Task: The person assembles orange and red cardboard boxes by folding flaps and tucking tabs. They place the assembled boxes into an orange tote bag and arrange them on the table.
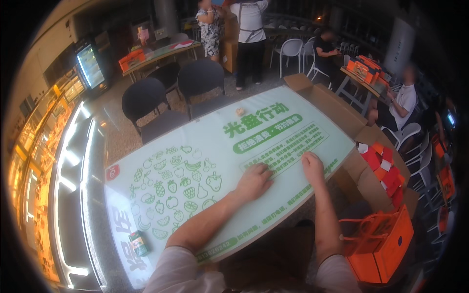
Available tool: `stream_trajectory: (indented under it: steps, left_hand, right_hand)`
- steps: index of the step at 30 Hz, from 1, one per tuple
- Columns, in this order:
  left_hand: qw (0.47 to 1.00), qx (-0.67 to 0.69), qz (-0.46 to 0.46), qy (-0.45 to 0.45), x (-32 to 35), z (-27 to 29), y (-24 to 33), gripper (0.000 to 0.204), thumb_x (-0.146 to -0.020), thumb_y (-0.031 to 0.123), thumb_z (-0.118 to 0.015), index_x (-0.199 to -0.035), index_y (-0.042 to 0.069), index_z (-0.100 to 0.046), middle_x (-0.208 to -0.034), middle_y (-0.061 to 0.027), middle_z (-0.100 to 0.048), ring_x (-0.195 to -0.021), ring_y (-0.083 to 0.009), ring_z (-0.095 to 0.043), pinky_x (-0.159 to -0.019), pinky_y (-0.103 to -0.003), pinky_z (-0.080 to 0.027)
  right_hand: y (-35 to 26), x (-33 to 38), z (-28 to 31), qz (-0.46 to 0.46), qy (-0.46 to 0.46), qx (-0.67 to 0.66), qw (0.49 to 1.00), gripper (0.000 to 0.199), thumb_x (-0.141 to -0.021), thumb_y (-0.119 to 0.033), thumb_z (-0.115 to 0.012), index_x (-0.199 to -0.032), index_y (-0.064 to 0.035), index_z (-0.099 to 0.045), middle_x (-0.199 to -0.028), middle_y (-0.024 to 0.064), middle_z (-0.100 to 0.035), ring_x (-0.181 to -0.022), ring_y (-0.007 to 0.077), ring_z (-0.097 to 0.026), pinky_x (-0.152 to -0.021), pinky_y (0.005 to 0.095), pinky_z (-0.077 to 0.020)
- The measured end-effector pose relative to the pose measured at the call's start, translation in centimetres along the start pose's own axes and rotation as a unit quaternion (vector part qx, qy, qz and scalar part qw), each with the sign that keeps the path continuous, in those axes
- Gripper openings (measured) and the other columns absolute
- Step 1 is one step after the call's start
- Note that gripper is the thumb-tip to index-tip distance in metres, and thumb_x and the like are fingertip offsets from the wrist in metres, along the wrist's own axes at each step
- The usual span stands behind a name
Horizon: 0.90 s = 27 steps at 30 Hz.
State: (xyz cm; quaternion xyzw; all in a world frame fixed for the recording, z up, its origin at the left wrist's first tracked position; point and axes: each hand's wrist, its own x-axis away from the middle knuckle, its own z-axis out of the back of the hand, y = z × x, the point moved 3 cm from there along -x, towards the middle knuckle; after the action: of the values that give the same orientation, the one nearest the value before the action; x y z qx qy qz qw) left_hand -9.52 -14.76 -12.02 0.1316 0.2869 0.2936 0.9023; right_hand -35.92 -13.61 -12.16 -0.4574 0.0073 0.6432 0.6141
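My left hand [254, 181] lies palm down on a pale green and white printed tabletop [222, 127], its fingers apart and nothing seen under them. To its right, my right hand [313, 168] rests on the same tabletop with its fingers curled in; no object shows in it. Green fruit drawings and lettering cover the table surface. A small crumpled beige thing [240, 112] lies near the far edge. At the near left corner is a small green box [138, 244].
Right of the table, an open cardboard box [364, 136] holds several red and white packets [383, 168]. An orange gift bag [381, 244] stands close by my right arm. Two dark chairs [200, 80] face the far edge. A lit display case [44, 161] runs along the left; people are farther back.
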Motion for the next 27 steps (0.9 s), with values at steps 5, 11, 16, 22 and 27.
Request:
stream_trajectory:
  steps: [5,11,16,22,27]
  left_hand:
    - [1.0,-0.01,-0.006,0.007,-0.03,-0.14,-0.1,0.033,-0.088,0.021,-0.066,-0.115,0.002,-0.065,-0.126,-0.0192,-0.057,-0.122,-0.0361,-0.051,-0.105,-0.044,-0.042]
    - [1.0,-0.015,-0.005,0.005,-0.05,-0.22,-0.19,0.033,-0.089,0.021,-0.065,-0.115,0.002,-0.065,-0.127,-0.0192,-0.057,-0.122,-0.0365,-0.051,-0.105,-0.045,-0.042]
    - [1.0,-0.014,-0.006,0.004,0.09,-0.22,0.02,0.034,-0.089,0.021,-0.066,-0.116,0.002,-0.065,-0.127,-0.0201,-0.057,-0.122,-0.0378,-0.051,-0.104,-0.045,-0.042]
    - [1.0,-0.017,-0.016,0.013,0.02,-0.58,-0.43,0.033,-0.088,0.021,-0.067,-0.116,0.002,-0.066,-0.128,-0.0206,-0.057,-0.12,-0.0394,-0.052,-0.103,-0.046,-0.043]
    - [1.0,-0.02,-0.017,0.012,-0.03,-0.53,-0.44,0.032,-0.087,0.02,-0.067,-0.115,0.003,-0.066,-0.127,-0.0207,-0.057,-0.119,-0.0398,-0.053,-0.102,-0.046,-0.044]
  right_hand:
    - [0.54,0.12,-0.33,0.0,0.008,-0.001,1.0,0.013,-0.089,-0.009,-0.057,-0.088,0.0013,-0.065,-0.097,0.017,-0.066,-0.09,0.0375,-0.063,-0.081,0.0417,-0.0504]
    - [0.31,0.05,-0.31,-0.005,0.007,-0.005,1.0,0.013,-0.089,-0.009,-0.057,-0.088,0.0012,-0.066,-0.097,0.0174,-0.066,-0.09,0.0376,-0.063,-0.08,0.0415,-0.0506]
    - [-0.16,0.26,-0.02,0.014,0.02,-0.003,1.0,0.011,-0.089,-0.008,-0.057,-0.086,0.0008,-0.063,-0.092,0.018,-0.064,-0.086,0.0389,-0.061,-0.076,0.0429,-0.0497]
    - [0.33,0.11,-0.22,0.032,0.028,0.009,0.999,0.011,-0.09,-0.008,-0.056,-0.085,-0.0001,-0.061,-0.09,0.0187,-0.062,-0.084,0.04,-0.06,-0.074,0.0444,-0.0488]
    - [0.31,0.18,-0.34,0.003,0.022,0.013,1.0,0.013,-0.09,-0.011,-0.056,-0.085,-0.0001,-0.061,-0.09,0.019,-0.062,-0.085,0.0405,-0.06,-0.074,0.0458,-0.0485]
